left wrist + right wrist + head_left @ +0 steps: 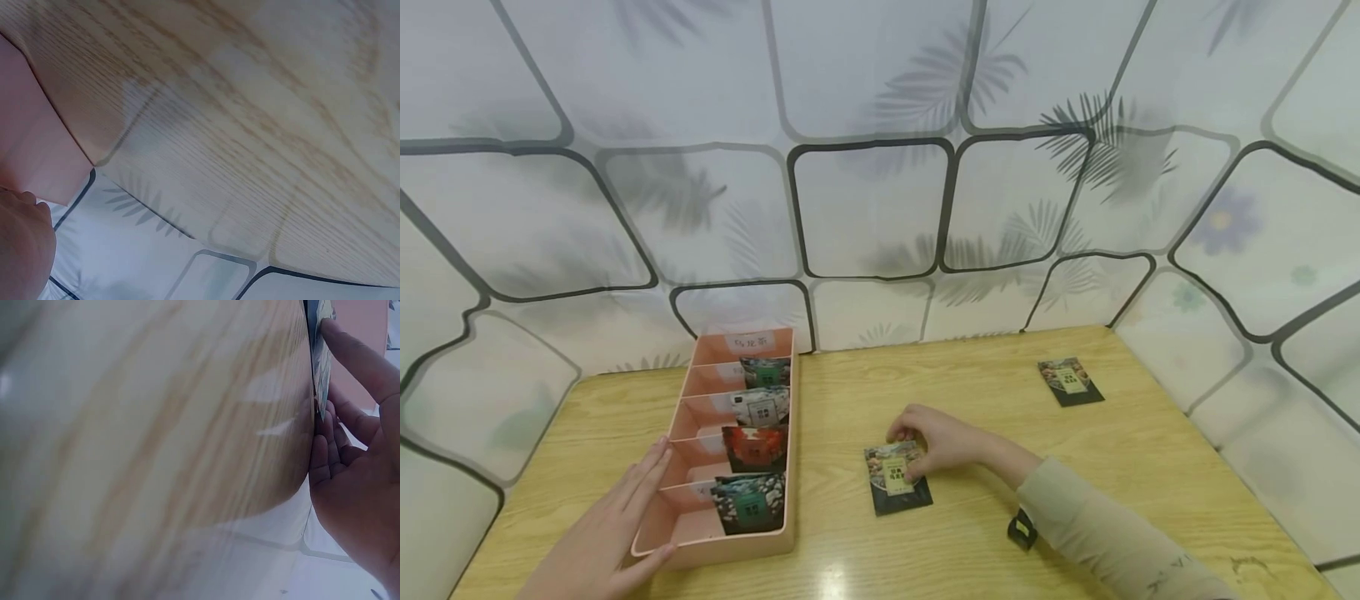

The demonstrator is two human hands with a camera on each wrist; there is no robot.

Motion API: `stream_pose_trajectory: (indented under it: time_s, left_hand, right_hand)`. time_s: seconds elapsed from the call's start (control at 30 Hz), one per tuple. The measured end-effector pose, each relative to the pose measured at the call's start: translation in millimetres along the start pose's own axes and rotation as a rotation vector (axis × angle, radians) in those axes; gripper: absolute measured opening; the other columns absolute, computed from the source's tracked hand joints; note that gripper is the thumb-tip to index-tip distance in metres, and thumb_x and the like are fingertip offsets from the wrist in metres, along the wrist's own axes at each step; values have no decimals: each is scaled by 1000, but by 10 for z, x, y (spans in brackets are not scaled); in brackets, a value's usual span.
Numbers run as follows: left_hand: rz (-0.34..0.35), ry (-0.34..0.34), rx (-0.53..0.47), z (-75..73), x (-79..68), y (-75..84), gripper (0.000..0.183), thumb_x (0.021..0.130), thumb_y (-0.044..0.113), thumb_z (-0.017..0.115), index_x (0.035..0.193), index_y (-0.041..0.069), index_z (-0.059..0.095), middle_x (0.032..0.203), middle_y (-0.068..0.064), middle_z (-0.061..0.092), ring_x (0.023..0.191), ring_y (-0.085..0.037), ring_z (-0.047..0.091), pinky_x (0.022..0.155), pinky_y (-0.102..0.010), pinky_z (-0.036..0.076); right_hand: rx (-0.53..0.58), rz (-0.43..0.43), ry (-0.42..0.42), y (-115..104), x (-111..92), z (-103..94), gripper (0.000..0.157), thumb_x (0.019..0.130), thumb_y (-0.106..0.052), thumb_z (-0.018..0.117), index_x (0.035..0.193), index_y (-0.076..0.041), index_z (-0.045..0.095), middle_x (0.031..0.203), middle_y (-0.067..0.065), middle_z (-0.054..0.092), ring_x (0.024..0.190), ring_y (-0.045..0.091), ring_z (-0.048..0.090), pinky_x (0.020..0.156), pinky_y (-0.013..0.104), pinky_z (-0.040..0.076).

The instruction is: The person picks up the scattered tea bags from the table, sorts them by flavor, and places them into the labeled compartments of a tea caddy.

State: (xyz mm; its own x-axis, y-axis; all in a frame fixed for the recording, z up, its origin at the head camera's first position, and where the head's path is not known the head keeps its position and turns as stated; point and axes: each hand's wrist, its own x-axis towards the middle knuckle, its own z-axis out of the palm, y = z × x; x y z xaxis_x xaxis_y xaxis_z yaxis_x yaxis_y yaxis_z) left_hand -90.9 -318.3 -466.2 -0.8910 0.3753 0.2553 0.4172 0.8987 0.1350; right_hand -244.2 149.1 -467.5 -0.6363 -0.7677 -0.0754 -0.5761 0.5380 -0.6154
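Note:
A pink divided box (796, 450) stands on the table, with small packets in several of its compartments. My left hand (606, 525) rests against the box's left side, fingers extended along the wall and thumb at the front corner. To the right of the box, my right hand (947, 446) pinches a dark tea packet (891, 502) with a yellow label, thumb on its face and fingers at its far edge. The right wrist view shows this packet (322, 359) edge-on, close to the tabletop. Only part of the left hand (25, 244) appears in the left wrist view.
A matching packet (1071, 382) lies at the back right of the table (970, 375). Beside the right sleeve sits a small black object (1022, 530), partly covered. Patterned white fabric walls (872, 208) enclose the table's back and sides.

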Motion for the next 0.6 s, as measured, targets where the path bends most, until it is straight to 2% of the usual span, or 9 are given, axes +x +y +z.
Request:
stream_pose_trajectory:
  time_s: [0.23,0.27,0.33,0.4,0.47,0.6]
  left_hand:
    - [20,23,3,-8,-10,6,119,84,50,85,172,14,13,179,-6,17,149,21,-17,109,5,-9]
    - [15,18,6,-10,-8,8,119,84,51,85,172,14,13,179,-6,17,148,21,-17,119,-1,-1]
    - [1,2,4,-10,-5,9,119,86,52,84,173,15,12,179,-7,18,147,22,-17,130,-21,23]
    - [-14,-17,-2,-11,-2,9,118,87,53,82,173,16,11,179,-9,19,146,23,-17,122,-47,45]
    - [-25,-34,-2,-12,1,7,117,88,54,81,173,16,10,178,-10,21,146,23,-16,102,-65,54]
    - [-34,-37,19,-10,1,5,118,87,56,81,173,16,11,177,-11,24,147,22,-14,103,-63,54]
  right_hand:
    - [35,24,-3,-8,15,-6,44,81,-17,92,117,-9,69,111,0,62,102,7,54,95,26,52]
    - [41,25,-1,-3,19,-7,42,82,-16,91,116,-9,69,111,1,62,101,7,55,94,26,53]
    - [62,37,6,15,28,-7,36,85,-14,89,115,-10,68,110,1,64,100,7,57,93,25,54]
    - [87,44,15,36,34,-10,31,88,-11,85,113,-10,68,109,1,66,99,7,59,91,26,55]
    - [112,53,22,52,40,-17,25,91,-11,81,113,-11,68,107,1,68,97,6,61,89,25,55]
    - [155,71,37,68,61,-37,17,95,-9,75,111,-10,68,101,1,70,90,5,61,82,24,54]
